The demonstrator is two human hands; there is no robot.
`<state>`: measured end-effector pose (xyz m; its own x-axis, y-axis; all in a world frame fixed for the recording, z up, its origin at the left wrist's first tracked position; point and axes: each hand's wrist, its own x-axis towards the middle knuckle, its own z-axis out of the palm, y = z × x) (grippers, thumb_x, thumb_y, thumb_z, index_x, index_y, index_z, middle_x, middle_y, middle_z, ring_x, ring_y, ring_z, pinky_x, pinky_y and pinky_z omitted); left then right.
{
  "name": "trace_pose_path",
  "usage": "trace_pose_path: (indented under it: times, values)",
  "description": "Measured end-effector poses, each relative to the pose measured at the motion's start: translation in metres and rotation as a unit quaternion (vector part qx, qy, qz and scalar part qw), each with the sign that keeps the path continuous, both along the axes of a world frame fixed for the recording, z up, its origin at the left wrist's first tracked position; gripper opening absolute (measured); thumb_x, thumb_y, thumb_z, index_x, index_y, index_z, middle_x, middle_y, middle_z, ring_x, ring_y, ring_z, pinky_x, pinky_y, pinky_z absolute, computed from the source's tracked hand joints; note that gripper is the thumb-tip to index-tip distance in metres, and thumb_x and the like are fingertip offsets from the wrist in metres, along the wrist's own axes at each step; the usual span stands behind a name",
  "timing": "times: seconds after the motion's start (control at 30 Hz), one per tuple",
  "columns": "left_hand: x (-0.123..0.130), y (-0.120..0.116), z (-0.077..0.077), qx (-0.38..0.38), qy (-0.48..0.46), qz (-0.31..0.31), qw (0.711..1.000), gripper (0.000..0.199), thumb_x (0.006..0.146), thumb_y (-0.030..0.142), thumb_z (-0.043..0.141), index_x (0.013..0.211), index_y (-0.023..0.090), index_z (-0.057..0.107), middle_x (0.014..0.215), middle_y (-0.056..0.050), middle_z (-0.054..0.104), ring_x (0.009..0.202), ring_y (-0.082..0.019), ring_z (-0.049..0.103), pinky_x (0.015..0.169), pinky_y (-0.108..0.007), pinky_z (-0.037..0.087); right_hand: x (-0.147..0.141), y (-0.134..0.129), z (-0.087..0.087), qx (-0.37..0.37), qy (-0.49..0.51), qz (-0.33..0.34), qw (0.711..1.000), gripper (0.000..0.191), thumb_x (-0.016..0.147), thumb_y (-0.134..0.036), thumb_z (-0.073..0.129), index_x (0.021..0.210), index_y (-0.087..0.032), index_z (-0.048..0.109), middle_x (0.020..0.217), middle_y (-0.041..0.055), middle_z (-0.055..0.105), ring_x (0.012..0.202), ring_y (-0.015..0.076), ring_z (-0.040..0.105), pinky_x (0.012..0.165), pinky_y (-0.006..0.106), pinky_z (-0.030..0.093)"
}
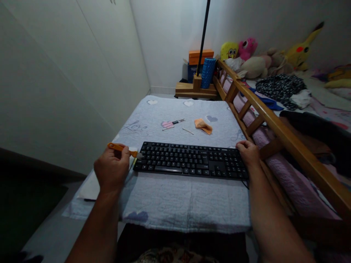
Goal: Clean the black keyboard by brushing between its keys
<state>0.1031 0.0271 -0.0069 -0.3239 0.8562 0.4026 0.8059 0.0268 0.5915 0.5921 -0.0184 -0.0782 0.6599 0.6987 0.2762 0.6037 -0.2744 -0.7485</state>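
Observation:
A black keyboard (175,157) lies across the cloth-covered table in front of me. My left hand (112,170) is closed around the handle of a small orange brush (118,147). The brush's pale bristles meet the keys at the keyboard's left end. At the opposite end, my right hand (249,155) grips the keyboard's upper right corner, its thumb and fingers bent about the edge. Beyond the keyboard are a folded orange cloth (203,126), a cotton swab (188,130) and a pink tool with a black middle and metal tips (172,123).
A light quilted cloth (189,204) with heart prints covers the table. Along the right runs a wooden bed rail (263,124), with plush toys and clothes behind it. A pale cabinet (68,73) stands left. Behind the table are a blue foam roller (208,73) and an orange box (200,56).

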Motion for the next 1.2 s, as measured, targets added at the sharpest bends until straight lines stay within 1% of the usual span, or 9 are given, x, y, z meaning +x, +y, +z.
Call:
trace_pose_path:
  times: [0.07, 0.17, 0.23, 0.3, 0.47, 0.6, 0.7, 0.83, 1.2]
  values:
    - [0.002, -0.001, 0.002, 0.013, -0.006, 0.003, 1.000, 0.029, 0.086, 0.048, 0.061, 0.094, 0.021, 0.070, 0.080, -0.005, 0.074, 0.083, -0.026, 0.073, 0.082, -0.038, 0.055, 0.000, 0.000, -0.001, -0.001, 0.001, -0.001, 1.000, 0.023, 0.066, -0.039, 0.055, 0.068, -0.021, 0.069, 0.067, 0.0043, 0.070, 0.071, 0.0246, 0.064, 0.069, 0.034, 0.048]
    - [0.018, -0.006, 0.003, 0.005, -0.128, -0.051, 0.990, 0.028, 0.084, 0.047, 0.064, 0.094, 0.021, 0.069, 0.079, -0.003, 0.073, 0.077, -0.022, 0.072, 0.076, -0.034, 0.057, 0.001, 0.001, -0.002, -0.004, 0.005, 0.000, 1.000, 0.024, 0.066, -0.040, 0.054, 0.069, -0.021, 0.069, 0.068, 0.0045, 0.069, 0.072, 0.0251, 0.065, 0.071, 0.035, 0.047]
    - [0.035, -0.011, 0.003, -0.028, -0.241, -0.103, 0.965, 0.029, 0.082, 0.047, 0.067, 0.094, 0.020, 0.067, 0.078, -0.002, 0.072, 0.071, -0.020, 0.071, 0.070, -0.032, 0.058, 0.001, 0.001, -0.002, -0.005, 0.003, 0.003, 1.000, 0.024, 0.066, -0.040, 0.054, 0.068, -0.021, 0.068, 0.069, 0.0049, 0.070, 0.072, 0.0252, 0.065, 0.071, 0.035, 0.047]
    - [0.053, -0.015, 0.003, -0.054, -0.311, -0.137, 0.939, 0.030, 0.078, 0.046, 0.070, 0.092, 0.019, 0.065, 0.075, -0.002, 0.071, 0.067, -0.020, 0.071, 0.068, -0.032, 0.059, 0.002, 0.001, -0.002, -0.007, 0.000, 0.005, 1.000, 0.024, 0.066, -0.041, 0.054, 0.068, -0.021, 0.068, 0.069, 0.0053, 0.070, 0.072, 0.0252, 0.064, 0.071, 0.035, 0.046]
    - [0.085, -0.021, -0.002, -0.110, -0.376, -0.204, 0.897, 0.033, 0.075, 0.046, 0.073, 0.090, 0.019, 0.062, 0.076, -0.002, 0.070, 0.068, -0.021, 0.072, 0.067, -0.033, 0.061, 0.002, 0.002, -0.003, -0.004, 0.004, 0.005, 1.000, 0.023, 0.065, -0.040, 0.054, 0.067, -0.021, 0.067, 0.067, 0.0053, 0.069, 0.071, 0.0249, 0.063, 0.069, 0.035, 0.047]
    - [0.094, -0.019, -0.009, -0.121, -0.383, -0.229, 0.887, 0.031, 0.075, 0.045, 0.072, 0.086, 0.019, 0.061, 0.075, -0.002, 0.069, 0.069, -0.021, 0.072, 0.066, -0.033, 0.060, 0.000, 0.002, -0.002, -0.003, -0.002, 0.001, 1.000, 0.022, 0.066, -0.040, 0.054, 0.067, -0.022, 0.067, 0.066, 0.0049, 0.069, 0.070, 0.0245, 0.063, 0.069, 0.035, 0.048]
    - [0.092, -0.016, -0.014, -0.124, -0.364, -0.231, 0.894, 0.028, 0.077, 0.044, 0.070, 0.087, 0.019, 0.061, 0.075, -0.002, 0.069, 0.070, -0.021, 0.072, 0.066, -0.031, 0.059, -0.001, 0.002, 0.000, -0.005, -0.005, 0.000, 1.000, 0.022, 0.066, -0.039, 0.053, 0.066, -0.022, 0.067, 0.067, 0.0052, 0.069, 0.071, 0.0251, 0.063, 0.070, 0.035, 0.047]
    - [0.077, -0.009, -0.016, -0.137, -0.341, -0.223, 0.903, 0.029, 0.077, 0.045, 0.069, 0.089, 0.019, 0.061, 0.075, -0.002, 0.071, 0.071, -0.021, 0.073, 0.065, -0.031, 0.059, -0.003, 0.002, 0.001, -0.003, 0.001, 0.003, 1.000, 0.021, 0.065, -0.039, 0.053, 0.065, -0.022, 0.065, 0.066, 0.0047, 0.068, 0.071, 0.0252, 0.064, 0.070, 0.035, 0.047]
    - [0.018, -0.002, -0.004, -0.121, -0.238, -0.134, 0.954, 0.029, 0.077, 0.046, 0.069, 0.089, 0.020, 0.063, 0.075, -0.004, 0.072, 0.069, -0.021, 0.072, 0.064, -0.031, 0.057, -0.001, 0.002, 0.000, -0.002, -0.002, 0.004, 1.000, 0.022, 0.065, -0.039, 0.053, 0.065, -0.022, 0.066, 0.066, 0.0051, 0.069, 0.070, 0.0249, 0.063, 0.070, 0.035, 0.048]
